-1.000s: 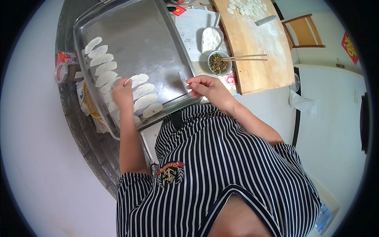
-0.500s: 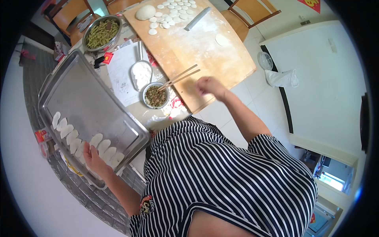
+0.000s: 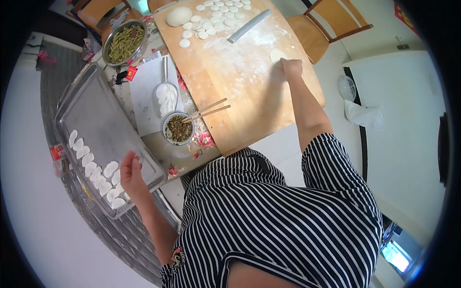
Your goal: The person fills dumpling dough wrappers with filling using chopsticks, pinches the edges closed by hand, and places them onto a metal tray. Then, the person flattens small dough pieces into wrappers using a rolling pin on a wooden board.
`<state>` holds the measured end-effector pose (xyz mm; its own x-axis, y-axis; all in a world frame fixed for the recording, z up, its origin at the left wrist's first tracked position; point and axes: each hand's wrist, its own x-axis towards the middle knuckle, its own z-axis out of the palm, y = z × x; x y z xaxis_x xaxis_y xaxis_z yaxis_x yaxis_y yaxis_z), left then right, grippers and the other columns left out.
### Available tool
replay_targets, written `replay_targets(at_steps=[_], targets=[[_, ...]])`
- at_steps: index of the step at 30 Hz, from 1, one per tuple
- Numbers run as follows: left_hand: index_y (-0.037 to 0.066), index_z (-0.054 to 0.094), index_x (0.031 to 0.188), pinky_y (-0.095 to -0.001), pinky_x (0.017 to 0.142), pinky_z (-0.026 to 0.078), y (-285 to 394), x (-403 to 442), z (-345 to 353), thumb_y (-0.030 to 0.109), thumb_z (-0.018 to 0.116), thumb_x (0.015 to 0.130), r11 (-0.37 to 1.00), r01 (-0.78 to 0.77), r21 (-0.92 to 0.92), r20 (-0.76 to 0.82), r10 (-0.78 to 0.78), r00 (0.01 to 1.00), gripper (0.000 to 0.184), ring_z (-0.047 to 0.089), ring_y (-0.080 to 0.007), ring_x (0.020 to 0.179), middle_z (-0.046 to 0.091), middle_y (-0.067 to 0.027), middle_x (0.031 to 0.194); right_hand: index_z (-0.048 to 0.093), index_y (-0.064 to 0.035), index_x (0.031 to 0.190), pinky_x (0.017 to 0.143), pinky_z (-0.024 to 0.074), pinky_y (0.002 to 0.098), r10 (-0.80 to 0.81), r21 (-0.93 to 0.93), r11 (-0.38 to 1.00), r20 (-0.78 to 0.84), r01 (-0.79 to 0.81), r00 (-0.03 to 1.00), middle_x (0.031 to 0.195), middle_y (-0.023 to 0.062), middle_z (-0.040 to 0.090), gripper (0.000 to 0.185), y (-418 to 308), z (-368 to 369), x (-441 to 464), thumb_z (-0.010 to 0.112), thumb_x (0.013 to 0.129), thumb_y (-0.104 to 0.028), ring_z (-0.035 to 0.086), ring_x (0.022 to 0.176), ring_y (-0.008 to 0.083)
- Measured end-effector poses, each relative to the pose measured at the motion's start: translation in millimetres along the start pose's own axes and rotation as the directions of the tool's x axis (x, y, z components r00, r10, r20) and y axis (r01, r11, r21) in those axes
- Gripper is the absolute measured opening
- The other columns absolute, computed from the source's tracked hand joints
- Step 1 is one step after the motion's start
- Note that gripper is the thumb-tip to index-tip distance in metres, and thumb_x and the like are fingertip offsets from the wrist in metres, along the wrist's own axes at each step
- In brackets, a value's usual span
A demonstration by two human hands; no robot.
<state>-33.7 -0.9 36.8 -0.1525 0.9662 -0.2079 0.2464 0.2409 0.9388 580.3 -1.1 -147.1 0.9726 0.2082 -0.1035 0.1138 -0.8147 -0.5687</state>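
Note:
My right hand [image 3: 292, 68] reaches to the far right of the floured wooden board [image 3: 249, 101], its fingers closed at the near edge of a round dumpling wrapper [image 3: 277, 56] that lies flat. My left hand [image 3: 132, 175] hangs over the near edge of the metal tray [image 3: 115, 122], fingers loosely bent and apart, with nothing in them. Beside and below it, folded dumplings [image 3: 90, 168] lie in rows on the tray. A bowl of chopped filling [image 3: 178, 129] with chopsticks [image 3: 211, 111] resting in it stands between tray and board.
Several small dough rounds [image 3: 216, 21], a dough lump [image 3: 179, 17] and a grey rolling pin [image 3: 249, 26] occupy the board's far side. A scoop of flour [image 3: 166, 98] lies on white paper [image 3: 139, 103]. A steel bowl of green pods [image 3: 125, 44] stands at the far left.
My right hand has moved away from my body across the board to the wrapper. My left hand has lifted off the dumplings and shifted right, and the view has turned slightly.

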Motion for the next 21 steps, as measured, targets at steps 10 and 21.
replay_targets(at_steps=[10, 21], targets=[[-0.001, 0.066, 0.121, -0.0242, 0.090, 0.048, -2, -29, 42, 0.007, 0.058, 0.100, 0.989, 0.082, -0.122, 0.148, -0.064, 0.987, 0.024, 0.063, -0.0115, 0.103, 0.069, -0.0050, 0.112, 0.058, 0.0037, 0.117, 0.073, 0.0602, 0.0338, -0.190, 0.469, 0.883, 0.301, 0.029, 0.935, 0.090, 0.0131, 0.064, 0.041, -40, -34, -52, 0.071, 0.082, -0.013, 0.067, 0.082, 0.0193], [-0.004, 0.041, 0.143, -0.0371, 0.113, 0.040, 47, -59, 131, 0.028, 0.038, 0.110, 0.440, 0.565, -0.698, 0.618, -0.027, 0.785, 0.046, 0.055, -0.0255, 0.127, 0.058, -0.0163, 0.134, 0.053, -0.0053, 0.123, 0.075, 0.0511, 0.0195, -0.720, 0.758, 0.599, 0.651, -0.261, 0.239, 0.091, -0.0004, 0.060, 0.036, -108, -133, -344, 0.068, 0.091, 0.002, 0.058, 0.083, 0.0043]])
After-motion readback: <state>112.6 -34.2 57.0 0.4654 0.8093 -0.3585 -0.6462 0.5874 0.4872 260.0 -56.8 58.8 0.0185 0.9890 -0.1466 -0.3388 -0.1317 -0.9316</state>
